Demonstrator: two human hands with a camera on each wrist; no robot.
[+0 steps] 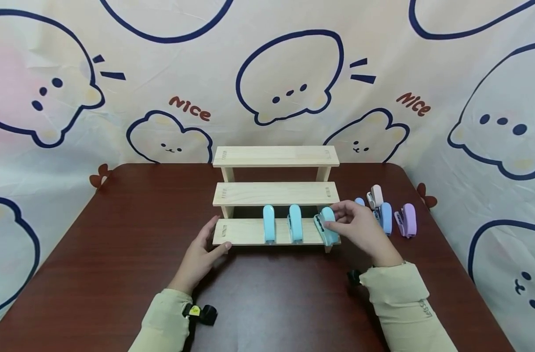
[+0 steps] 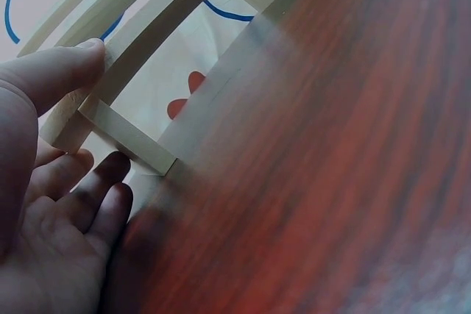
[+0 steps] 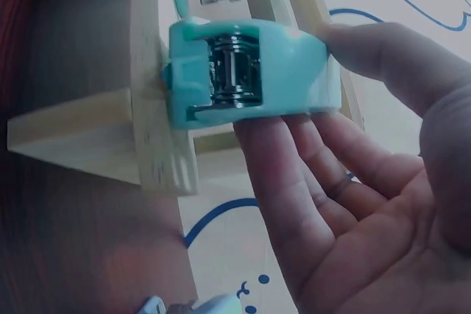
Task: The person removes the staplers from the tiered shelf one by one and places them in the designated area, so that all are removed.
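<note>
A three-tier wooden display rack (image 1: 276,193) stands on the table. At the right end of its lowest step, my right hand (image 1: 361,230) pinches a light-blue mini stapler (image 1: 328,227) between thumb and fingers. The right wrist view shows this stapler (image 3: 294,71) tilted on the board, its metal spring part facing the camera. Two more light-blue staplers, one in the middle (image 1: 269,225) and one to its right (image 1: 295,224), stand on the same step. My left hand (image 1: 199,259) grips the left end of that step, thumb (image 2: 70,71) on the board and fingers beneath its end.
Right of the rack lie other staplers on the brown table (image 1: 139,234): a white one (image 1: 375,195), a blue one (image 1: 385,218), a purple one (image 1: 408,220) and another blue one (image 1: 359,201), partly hidden by my right hand. A patterned cloth (image 1: 289,58) hangs behind.
</note>
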